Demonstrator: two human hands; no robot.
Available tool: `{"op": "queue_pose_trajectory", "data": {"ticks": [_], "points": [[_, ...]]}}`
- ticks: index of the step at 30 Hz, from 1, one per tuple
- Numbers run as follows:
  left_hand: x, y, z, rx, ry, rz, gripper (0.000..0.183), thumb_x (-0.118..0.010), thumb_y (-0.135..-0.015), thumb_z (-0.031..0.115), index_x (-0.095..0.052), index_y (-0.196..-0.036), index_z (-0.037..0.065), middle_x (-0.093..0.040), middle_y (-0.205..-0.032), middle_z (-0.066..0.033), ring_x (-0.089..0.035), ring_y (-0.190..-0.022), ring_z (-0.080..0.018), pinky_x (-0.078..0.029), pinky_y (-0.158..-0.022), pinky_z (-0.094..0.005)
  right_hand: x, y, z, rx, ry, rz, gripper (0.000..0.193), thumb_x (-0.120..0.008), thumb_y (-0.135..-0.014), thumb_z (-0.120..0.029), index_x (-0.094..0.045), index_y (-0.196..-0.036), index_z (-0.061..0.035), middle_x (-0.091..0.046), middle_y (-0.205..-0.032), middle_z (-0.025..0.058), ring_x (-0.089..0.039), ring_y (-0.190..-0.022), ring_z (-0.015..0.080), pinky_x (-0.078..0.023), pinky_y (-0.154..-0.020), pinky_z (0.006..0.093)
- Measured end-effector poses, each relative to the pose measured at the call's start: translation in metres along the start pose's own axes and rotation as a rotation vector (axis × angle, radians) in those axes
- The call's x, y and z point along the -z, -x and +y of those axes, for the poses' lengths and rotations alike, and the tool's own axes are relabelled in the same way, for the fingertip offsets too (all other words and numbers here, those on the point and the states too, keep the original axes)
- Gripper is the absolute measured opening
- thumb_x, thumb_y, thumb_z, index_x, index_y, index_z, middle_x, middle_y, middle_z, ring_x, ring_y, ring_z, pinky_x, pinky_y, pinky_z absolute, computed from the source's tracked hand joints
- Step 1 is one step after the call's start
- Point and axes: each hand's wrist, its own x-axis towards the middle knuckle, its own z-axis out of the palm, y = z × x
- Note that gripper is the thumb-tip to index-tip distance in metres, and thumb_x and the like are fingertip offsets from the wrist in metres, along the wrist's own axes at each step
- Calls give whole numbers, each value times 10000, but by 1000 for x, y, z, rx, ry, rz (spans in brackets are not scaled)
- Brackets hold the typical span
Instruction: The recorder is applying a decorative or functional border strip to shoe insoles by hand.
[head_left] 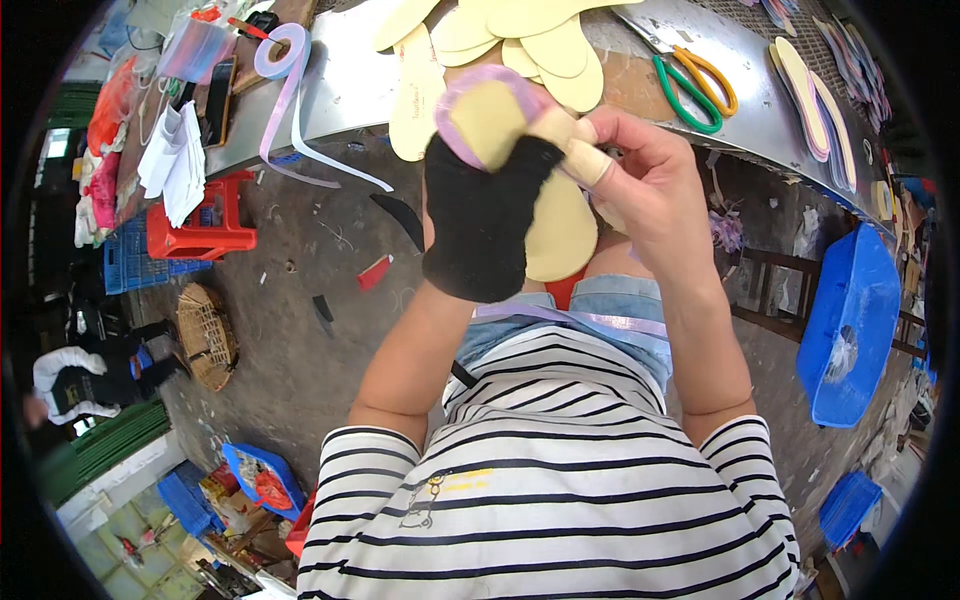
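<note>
Head view: insole [492, 122] in gloved left hand [478, 225], right fingers [628, 133] at edge.

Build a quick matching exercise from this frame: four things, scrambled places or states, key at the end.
Things
1. insole with lilac edging
2. scissors
3. red stool
4. long blue tub

Places or states
A. off the bench, at the right of the picture
B. held in the black-covered left hand
C. off the bench, at the left of the picture
D. lying on the bench, one handle loop green, the other orange

Pairs: 1-B, 2-D, 3-C, 4-A
</note>
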Motion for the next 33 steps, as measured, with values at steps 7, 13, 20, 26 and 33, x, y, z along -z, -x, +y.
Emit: {"op": "queue_pose_trajectory", "data": {"ticks": [7, 13, 20, 26, 33], "points": [[8, -11, 5, -30, -26, 170, 228, -598, -854, 255, -574, -934, 43, -599, -757, -36, -511, -638, -93, -380, -580, -231, -7, 5, 8, 71, -130, 68, 103, -653, -799, -18, -616, -878, 37, -604, -813, 7, -604, -682, 56, -479, -589, 179], [9, -27, 9, 64, 32, 15, 291, -607, -848, 319, -571, -939, 46, -593, -736, -34, -508, -594, -85, -394, -538, -218, 0, 0, 12, 267, 179, -17, 60, -618, -781, -3, -585, -812, 37, -543, -759, -26, -515, -621, 6, -407, -530, 163], [22, -10, -28, 130, 184, -275, 372, -573, -864, 291, -554, -1104, 7, -601, -1024, -68, -564, -939, -138, -460, -813, -286, -1, -23, 17, 165, 52, 22, 83, -611, -817, -83, -607, -828, -1, -533, -710, -47, -436, -592, -1, -331, -494, 160], [21, -11, 0, 150, 241, -82, 217, -535, -890, 172, -573, -1007, -7, -638, -913, -103, -615, -822, -169, -503, -709, -295, 8, -18, 4, -103, -82, 45, 166, -635, -835, -180, -631, -893, -24, -554, -727, -51, -432, -577, 2, -328, -492, 164], [39, -15, 1, 136, 36, -372, 241, -630, -821, 174, -587, -982, 0, -640, -849, -87, -612, -768, -144, -498, -670, -280, 16, -11, 13, -9, -39, -177, 72, -629, -796, -36, -628, -848, 13, -585, -752, -37, -503, -621, 7, -380, -539, 150]]}}
